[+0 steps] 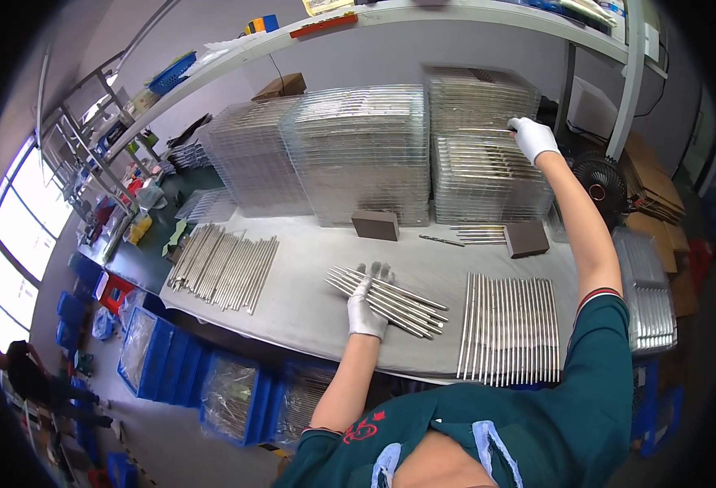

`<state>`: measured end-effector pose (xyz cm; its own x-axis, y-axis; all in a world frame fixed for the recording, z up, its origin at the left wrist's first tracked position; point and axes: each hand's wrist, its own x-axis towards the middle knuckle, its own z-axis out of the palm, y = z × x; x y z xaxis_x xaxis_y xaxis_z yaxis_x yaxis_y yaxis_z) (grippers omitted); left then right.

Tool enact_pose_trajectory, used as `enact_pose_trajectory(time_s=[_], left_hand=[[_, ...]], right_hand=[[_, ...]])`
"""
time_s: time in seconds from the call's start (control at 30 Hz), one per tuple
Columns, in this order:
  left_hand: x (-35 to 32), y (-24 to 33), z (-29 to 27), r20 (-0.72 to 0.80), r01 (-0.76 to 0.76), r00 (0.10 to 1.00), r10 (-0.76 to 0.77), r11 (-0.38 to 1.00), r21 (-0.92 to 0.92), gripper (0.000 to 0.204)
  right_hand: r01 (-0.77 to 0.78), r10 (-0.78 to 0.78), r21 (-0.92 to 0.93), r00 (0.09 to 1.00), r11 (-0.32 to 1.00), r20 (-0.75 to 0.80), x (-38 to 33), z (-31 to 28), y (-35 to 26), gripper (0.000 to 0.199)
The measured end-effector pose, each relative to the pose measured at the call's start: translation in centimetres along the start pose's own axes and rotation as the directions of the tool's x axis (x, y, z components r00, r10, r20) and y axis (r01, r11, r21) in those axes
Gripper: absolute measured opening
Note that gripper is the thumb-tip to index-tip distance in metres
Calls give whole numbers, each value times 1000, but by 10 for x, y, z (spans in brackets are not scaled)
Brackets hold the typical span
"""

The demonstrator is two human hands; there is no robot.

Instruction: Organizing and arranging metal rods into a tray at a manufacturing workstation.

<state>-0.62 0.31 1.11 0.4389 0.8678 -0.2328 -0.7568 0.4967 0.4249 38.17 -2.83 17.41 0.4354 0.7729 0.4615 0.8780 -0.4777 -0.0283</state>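
Left, a row of metal rods (pixel 226 268) on the worktop (pixel 305 244). Centre, the left hand (pixel 364 313), fingers curled about a rod bundle (pixel 407 307), its long axis slanting from far left to near right. Right, the tray stack (pixel 488 183), a nearer rod row (pixel 508 329), and the right hand (pixel 534 140), well apart from the bundle, fingers bent beside the stack; their grip cannot be told.

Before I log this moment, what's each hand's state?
Left hand: closed around a bundle of metal rods.
Right hand: at the stacked clear trays; grip unclear.
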Motion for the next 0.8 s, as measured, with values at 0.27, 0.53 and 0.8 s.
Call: enact_pose_trajectory(time_s=[0.27,0.53,0.8], left_hand=[[3,-4,-1,11,31,999,-31,999,-16,33],[20,-7,-20,94,64,994,-49,985,-158,38],[11,-7,-12,23,7,1000,-7,1000,-30,41]], right_hand=[[78,-74,-111,997,991,37,28,41,-3,20],[41,-68,124,973,991,220,35,78,19,32],[384,-393,110,916,917,76,-6,51,54,45]])
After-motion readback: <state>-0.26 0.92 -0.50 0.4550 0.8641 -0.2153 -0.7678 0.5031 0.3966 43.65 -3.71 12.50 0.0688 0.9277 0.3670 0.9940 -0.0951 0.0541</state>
